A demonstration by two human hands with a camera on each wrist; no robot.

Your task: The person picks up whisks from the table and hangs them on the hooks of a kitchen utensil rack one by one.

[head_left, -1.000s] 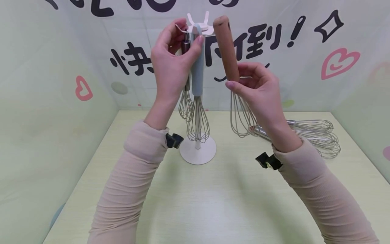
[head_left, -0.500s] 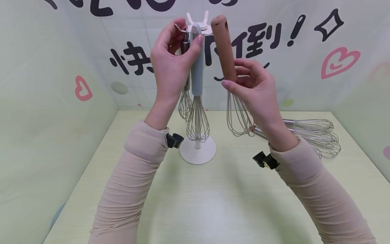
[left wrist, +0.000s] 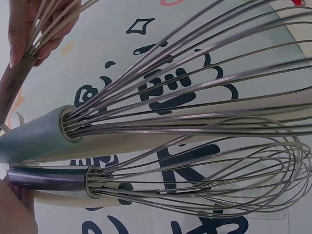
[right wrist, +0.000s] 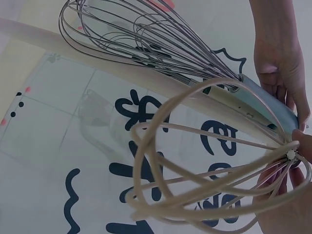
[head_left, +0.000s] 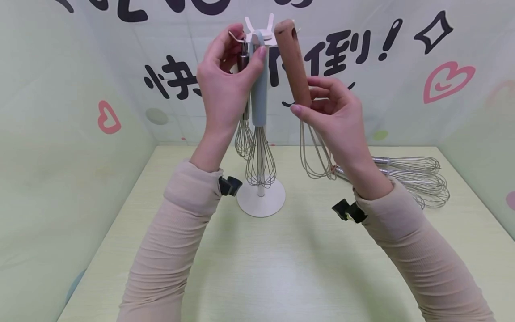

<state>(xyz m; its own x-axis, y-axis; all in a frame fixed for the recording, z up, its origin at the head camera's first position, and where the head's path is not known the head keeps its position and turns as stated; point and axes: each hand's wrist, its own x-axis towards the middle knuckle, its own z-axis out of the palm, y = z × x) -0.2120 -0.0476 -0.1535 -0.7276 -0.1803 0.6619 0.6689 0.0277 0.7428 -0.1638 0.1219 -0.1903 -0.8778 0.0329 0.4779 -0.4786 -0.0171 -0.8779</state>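
A white rack (head_left: 261,202) stands on the table, its hooks (head_left: 260,26) at the top. From it hang a blue-grey-handled whisk (head_left: 259,94) and a steel-handled whisk (head_left: 243,60). My left hand (head_left: 248,45) is up at the hooks, pinching the steel handle's top, with the thumb across the blue-grey handle. My right hand (head_left: 303,96) grips the lower end of a wooden-handled whisk (head_left: 291,58), upright just right of the hooks. Up close, the left wrist view has the blue-grey handle (left wrist: 34,141) and the steel handle (left wrist: 48,178). The right wrist view has the wooden whisk's wires (right wrist: 209,195).
Several steel whisks (head_left: 410,179) lie on the pale green table (head_left: 257,268) at the right, behind my right forearm. Printed walls close in at the back and on both sides.
My right hand has brought the wooden-handled whisk a little to the left and up, closer to the rack's hooks. The left hand has barely moved.
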